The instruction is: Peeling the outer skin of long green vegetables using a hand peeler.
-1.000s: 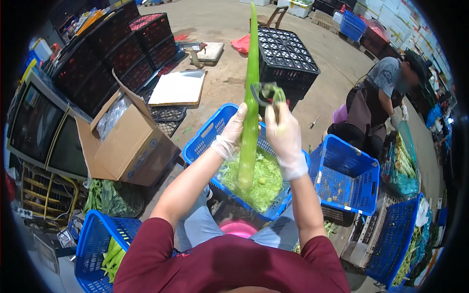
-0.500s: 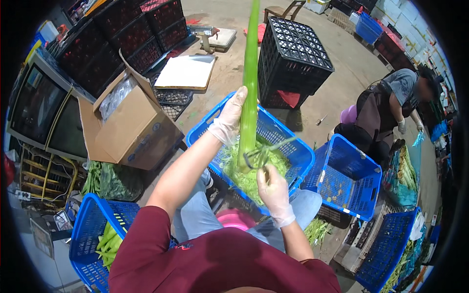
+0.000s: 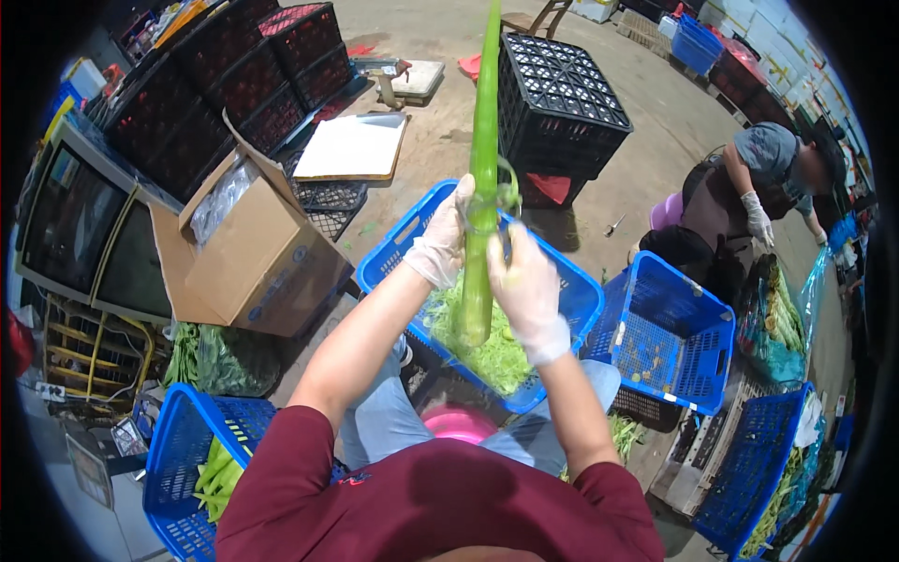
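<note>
My left hand (image 3: 444, 236), in a thin clear glove, grips a long green celtuce stem (image 3: 477, 300) held upright in front of me. Its lower end is peeled pale green, and its top runs out of view. My gloved right hand (image 3: 530, 298) is closed round a peeler, whose head (image 3: 483, 214) lies across the stem near my left fingers. A strip of peel curls off beside the peeler. Below the stem, a blue plastic basket (image 3: 585, 300) between my knees holds a heap of shredded green peelings (image 3: 501, 363).
Peeled stems (image 3: 217, 476) lie in a blue basket (image 3: 173, 468) at left. An open cardboard box (image 3: 253, 258) stands ahead of it. Black crates (image 3: 562, 103) rise beyond the peelings. Another blue basket (image 3: 670, 332) sits right, near a crouching co-worker (image 3: 749, 197).
My right hand and the peeler have moved up and away along the stem, from near its lower end to beside my left hand. The co-worker's arm has shifted.
</note>
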### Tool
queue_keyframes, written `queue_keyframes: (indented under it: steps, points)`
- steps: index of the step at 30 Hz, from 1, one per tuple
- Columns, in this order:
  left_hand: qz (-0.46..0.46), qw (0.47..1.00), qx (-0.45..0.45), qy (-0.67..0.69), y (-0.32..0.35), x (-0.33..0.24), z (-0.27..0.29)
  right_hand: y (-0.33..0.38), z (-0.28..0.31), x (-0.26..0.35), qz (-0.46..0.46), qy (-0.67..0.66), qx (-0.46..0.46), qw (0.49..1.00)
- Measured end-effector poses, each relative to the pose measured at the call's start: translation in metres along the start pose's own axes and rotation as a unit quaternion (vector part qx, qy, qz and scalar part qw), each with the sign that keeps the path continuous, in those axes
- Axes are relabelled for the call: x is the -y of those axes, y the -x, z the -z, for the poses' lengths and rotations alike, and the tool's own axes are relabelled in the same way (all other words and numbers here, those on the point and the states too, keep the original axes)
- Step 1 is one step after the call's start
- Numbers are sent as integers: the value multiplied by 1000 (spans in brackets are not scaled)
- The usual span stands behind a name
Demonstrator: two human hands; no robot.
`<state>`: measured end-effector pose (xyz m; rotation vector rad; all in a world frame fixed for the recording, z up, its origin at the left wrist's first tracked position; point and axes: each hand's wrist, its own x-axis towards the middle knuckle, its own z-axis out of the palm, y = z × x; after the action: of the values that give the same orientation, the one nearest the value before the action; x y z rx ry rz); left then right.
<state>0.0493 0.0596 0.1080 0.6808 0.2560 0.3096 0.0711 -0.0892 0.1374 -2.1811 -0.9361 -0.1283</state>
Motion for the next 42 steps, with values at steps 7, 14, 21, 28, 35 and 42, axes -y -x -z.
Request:
queue_keyframes:
  steps: [7,14,21,28,35,42]
  points:
    - [-48,997,-37,-49,-8,-17,25,123,-4,-19,-85,-103,96,986]
    - [-87,995,-38,13,-4,-21,0,110,-42,-24,-186,-453,-9,872]
    - [-62,996,65,-13,0,-19,-9,107,-58,-40,-175,-559,2,811]
    - [-52,998,34,-8,-6,-16,-3,87,-37,-43,-58,-347,-30,936]
    - [-95,987,8,-130,12,-16,-5,25,10,-39,29,-261,-40,964]
    - [-160,954,41,-252,25,3,-19,-48,55,7,47,-254,-79,963]
